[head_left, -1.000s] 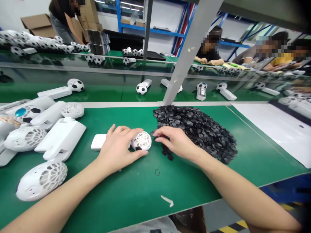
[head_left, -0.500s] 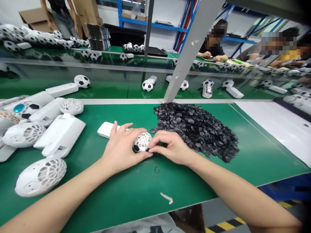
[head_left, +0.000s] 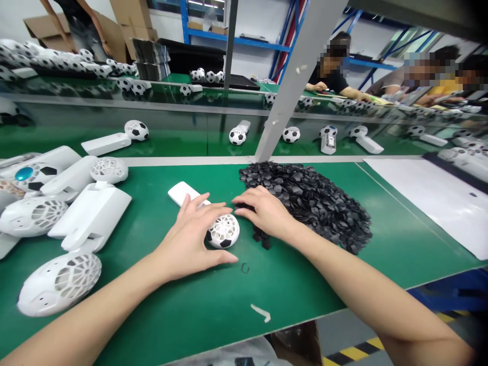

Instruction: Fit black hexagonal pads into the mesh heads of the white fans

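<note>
A white ball-shaped head with an open lattice and some black patches lies on the green table, joined to a white handle. Around its left side curls my left hand, fingertips on its top edge and thumb stretched out below it. My right hand is at the left edge of a pile of small black pieces, its fingers pinched around a dark piece. A few black pieces lie loose below that hand.
Several white lattice-headed units crowd the left of the table. Behind the table runs a green conveyor with ball-headed units. A grey post rises at its near edge. White sheet at right. People sit across the line.
My right hand has moved from the ball to the black pile, and some pieces have come loose. The unit has turned a little, and my left thumb has come away from the ball.
</note>
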`<control>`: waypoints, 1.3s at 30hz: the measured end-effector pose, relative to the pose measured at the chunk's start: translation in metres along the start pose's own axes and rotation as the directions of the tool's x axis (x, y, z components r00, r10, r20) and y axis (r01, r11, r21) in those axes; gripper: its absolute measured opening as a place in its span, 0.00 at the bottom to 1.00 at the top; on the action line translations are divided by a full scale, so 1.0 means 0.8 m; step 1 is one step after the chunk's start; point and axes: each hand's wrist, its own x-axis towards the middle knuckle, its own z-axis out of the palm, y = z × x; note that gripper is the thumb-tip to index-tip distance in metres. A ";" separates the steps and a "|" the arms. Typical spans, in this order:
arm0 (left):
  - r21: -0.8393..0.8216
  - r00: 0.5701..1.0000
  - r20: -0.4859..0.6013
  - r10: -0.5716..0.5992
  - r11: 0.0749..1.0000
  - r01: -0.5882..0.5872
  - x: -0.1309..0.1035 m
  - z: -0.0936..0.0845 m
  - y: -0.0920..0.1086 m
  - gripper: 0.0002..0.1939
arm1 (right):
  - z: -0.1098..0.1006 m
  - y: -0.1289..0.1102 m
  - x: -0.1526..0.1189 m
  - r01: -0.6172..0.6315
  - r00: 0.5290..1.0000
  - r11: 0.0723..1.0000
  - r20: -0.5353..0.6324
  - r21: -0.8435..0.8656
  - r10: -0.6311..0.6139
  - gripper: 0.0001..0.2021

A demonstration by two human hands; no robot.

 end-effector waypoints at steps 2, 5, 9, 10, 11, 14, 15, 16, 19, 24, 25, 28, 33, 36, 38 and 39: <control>0.016 0.999 -0.045 -0.028 0.999 0.029 -0.002 0.002 -0.002 0.30 | 0.003 0.004 0.004 0.002 0.999 0.988 0.050 -0.153 0.005 0.08; -0.026 0.999 -0.007 -0.040 0.999 0.039 -0.005 0.001 -0.004 0.26 | 0.005 0.002 0.004 0.028 0.996 0.980 0.085 -0.198 -0.011 0.08; -0.176 0.996 0.074 -0.056 0.982 0.068 -0.006 -0.005 -0.005 0.28 | -0.004 -0.008 -0.006 0.033 0.999 0.997 0.016 0.068 -0.034 0.08; -0.199 0.996 0.074 -0.054 0.978 0.068 -0.006 -0.005 -0.005 0.28 | -0.006 -0.011 -0.009 0.021 1.000 0.984 0.002 0.179 -0.022 0.08; -0.212 0.996 0.071 -0.051 0.975 0.065 -0.006 -0.006 -0.005 0.27 | -0.009 -0.013 -0.013 0.005 1.000 0.959 0.006 0.283 -0.007 0.08; -0.233 0.997 0.082 -0.009 0.972 0.028 -0.003 -0.007 -0.008 0.27 | -0.013 -0.017 -0.020 0.006 0.999 0.904 0.040 0.427 -0.026 0.07; -0.240 0.996 0.089 0.014 0.971 0.008 -0.002 -0.007 -0.009 0.27 | -0.013 -0.017 -0.021 0.045 0.998 0.909 0.026 0.414 -0.062 0.07; -0.246 0.995 0.096 0.036 0.969 -0.011 -0.002 -0.006 -0.011 0.27 | -0.013 -0.017 -0.022 0.101 0.994 0.923 -0.008 0.371 -0.106 0.06; -0.247 0.993 0.090 0.069 0.968 -0.045 -0.002 -0.004 -0.013 0.27 | -0.012 -0.019 -0.023 0.226 0.971 0.946 -0.134 0.231 -0.199 0.06; -0.229 0.998 0.034 0.050 0.973 -0.040 -0.005 0.003 -0.011 0.24 | -0.016 -0.027 -0.027 0.114 0.989 0.902 0.037 0.415 -0.142 0.04; -0.229 0.998 0.028 0.049 0.972 -0.042 -0.005 0.005 -0.012 0.23 | -0.016 -0.029 -0.028 0.081 0.987 0.890 0.089 0.449 -0.135 0.04; -0.230 0.998 0.021 0.061 0.972 -0.055 -0.005 0.007 -0.014 0.22 | -0.018 -0.030 -0.029 0.106 0.982 0.873 0.087 0.477 -0.167 0.03; -0.246 0.999 0.010 0.051 0.968 -0.047 -0.003 0.007 -0.014 0.21 | -0.013 -0.033 -0.029 0.138 0.986 0.857 0.017 0.496 -0.168 0.03; -0.252 0.999 0.001 0.039 0.967 -0.037 -0.003 0.007 -0.012 0.20 | -0.004 -0.036 -0.028 0.120 0.984 0.823 0.044 0.555 -0.174 0.04; -0.255 1.000 -0.003 0.031 0.966 -0.031 -0.003 0.008 -0.011 0.19 | 0.003 -0.038 -0.027 0.078 0.990 0.797 0.048 0.599 -0.133 0.03; -0.257 1.000 -0.003 0.025 0.966 -0.025 -0.003 0.008 -0.010 0.19 | 0.007 -0.038 -0.027 0.037 0.995 0.780 0.053 0.625 -0.090 0.01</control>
